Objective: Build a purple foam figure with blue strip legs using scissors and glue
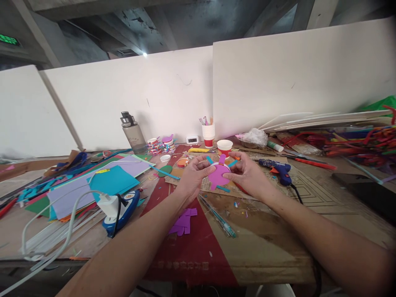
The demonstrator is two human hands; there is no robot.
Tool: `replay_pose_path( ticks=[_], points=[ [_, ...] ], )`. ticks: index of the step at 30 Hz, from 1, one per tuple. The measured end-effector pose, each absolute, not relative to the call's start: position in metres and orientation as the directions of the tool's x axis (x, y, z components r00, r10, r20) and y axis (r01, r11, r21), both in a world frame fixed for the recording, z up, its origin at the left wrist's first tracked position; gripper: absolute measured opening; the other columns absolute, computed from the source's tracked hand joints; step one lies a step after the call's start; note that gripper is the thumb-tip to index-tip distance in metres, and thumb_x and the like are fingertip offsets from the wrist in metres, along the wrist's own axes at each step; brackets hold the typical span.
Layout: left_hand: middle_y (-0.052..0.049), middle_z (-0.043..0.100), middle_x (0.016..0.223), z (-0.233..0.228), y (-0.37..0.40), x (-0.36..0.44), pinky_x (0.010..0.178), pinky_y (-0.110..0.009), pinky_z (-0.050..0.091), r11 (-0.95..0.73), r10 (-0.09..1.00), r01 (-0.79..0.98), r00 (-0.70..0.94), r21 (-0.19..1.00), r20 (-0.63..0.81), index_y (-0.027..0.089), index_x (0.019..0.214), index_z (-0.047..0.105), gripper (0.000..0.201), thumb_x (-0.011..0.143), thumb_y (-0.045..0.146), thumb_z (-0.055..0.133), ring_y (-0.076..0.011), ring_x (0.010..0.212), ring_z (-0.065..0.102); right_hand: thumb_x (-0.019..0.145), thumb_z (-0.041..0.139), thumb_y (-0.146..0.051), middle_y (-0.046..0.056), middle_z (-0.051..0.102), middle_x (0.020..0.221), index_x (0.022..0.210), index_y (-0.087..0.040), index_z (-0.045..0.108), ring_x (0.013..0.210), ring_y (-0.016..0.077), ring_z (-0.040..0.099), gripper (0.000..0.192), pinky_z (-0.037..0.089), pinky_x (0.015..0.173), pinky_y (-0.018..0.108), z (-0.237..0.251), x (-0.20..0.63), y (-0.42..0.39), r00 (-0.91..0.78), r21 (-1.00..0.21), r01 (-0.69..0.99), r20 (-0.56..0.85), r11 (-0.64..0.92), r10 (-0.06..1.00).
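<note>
Resting between both hands (222, 173), pink cutout (217, 176).

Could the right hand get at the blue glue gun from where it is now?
Probably yes. The glue gun lies in the open just right of the right hand with nothing between, but that hand and the left hand both hold the pink craft piece.

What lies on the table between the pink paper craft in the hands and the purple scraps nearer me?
In the head view, only bare red sheet separates the pink paper craft from the purple scraps.
</note>
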State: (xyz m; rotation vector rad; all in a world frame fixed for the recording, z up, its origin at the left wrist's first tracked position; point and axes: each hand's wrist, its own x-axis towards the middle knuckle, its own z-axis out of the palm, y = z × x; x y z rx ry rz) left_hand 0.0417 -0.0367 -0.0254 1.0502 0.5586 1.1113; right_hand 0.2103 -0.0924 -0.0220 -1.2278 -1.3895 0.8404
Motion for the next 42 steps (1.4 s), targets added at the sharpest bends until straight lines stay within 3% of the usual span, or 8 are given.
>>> replay_pose_path(
  ticks=[16,29,35,39,42],
  points=[
    [0.005,0.061,0.074,-0.026,-0.040,0.046,0.072,-0.026,0.052,0.129,0.941,-0.533,0.331,0.836,0.065,0.017,0.093,0.058,0.053,0.050,0.009,0.088,-0.0093,0.069,0.062,0.069,0.072,-0.031,-0.006,0.061,0.068,0.122,-0.020,0.044,0.062,0.0143,0.057,0.061,0.043,0.060,0.028,-0.028,0.214,-0.089,0.084,-0.930,0.272,0.278,0.247,0.957],
    [0.002,0.064,0.080,-0.027,-0.040,0.047,0.075,-0.026,0.051,0.165,0.942,-0.541,0.334,0.825,0.031,0.015,0.094,0.060,0.049,0.054,0.007,0.087,-0.0103,0.073,0.063,0.070,0.074,-0.032,-0.005,0.064,0.070,0.120,-0.020,0.044,0.068,0.0160,0.062,0.060,0.047,0.065,0.030,-0.026,0.213,-0.089,0.085,-0.951,0.201,0.257,0.236,0.963],
    [-0.005,0.068,0.097,-0.030,-0.040,0.046,0.072,-0.027,0.049,0.190,0.926,-0.458,0.379,0.869,-0.002,0.016,0.096,0.064,0.041,0.064,0.029,0.086,-0.0134,0.081,0.062,0.069,0.074,-0.035,-0.003,0.065,0.076,0.122,-0.020,0.045,0.071,0.0168,0.062,0.062,0.047,0.069,0.032,-0.031,0.221,-0.083,0.109,-0.951,0.211,0.251,0.224,0.962],
    [-0.008,0.069,0.092,-0.032,-0.037,0.045,0.067,-0.026,0.046,0.219,0.919,-0.424,0.393,0.879,-0.039,0.014,0.093,0.067,0.047,0.069,0.054,0.077,-0.0144,0.077,0.061,0.063,0.077,-0.034,-0.001,0.065,0.077,0.120,-0.019,0.049,0.076,0.0180,0.062,0.065,0.047,0.073,0.033,-0.029,0.222,-0.082,0.154,-0.971,0.161,0.201,0.176,0.967],
    [-0.005,0.067,0.080,-0.035,-0.032,0.041,0.068,-0.026,0.045,0.181,0.949,-0.439,0.313,0.880,-0.040,0.014,0.081,0.065,0.044,0.064,0.053,0.080,-0.0136,0.073,0.060,0.060,0.078,-0.033,-0.002,0.065,0.075,0.120,-0.018,0.048,0.074,0.0179,0.062,0.068,0.046,0.073,0.033,-0.028,0.221,-0.082,0.151,-0.980,0.120,0.179,0.162,0.972]
  ],
)
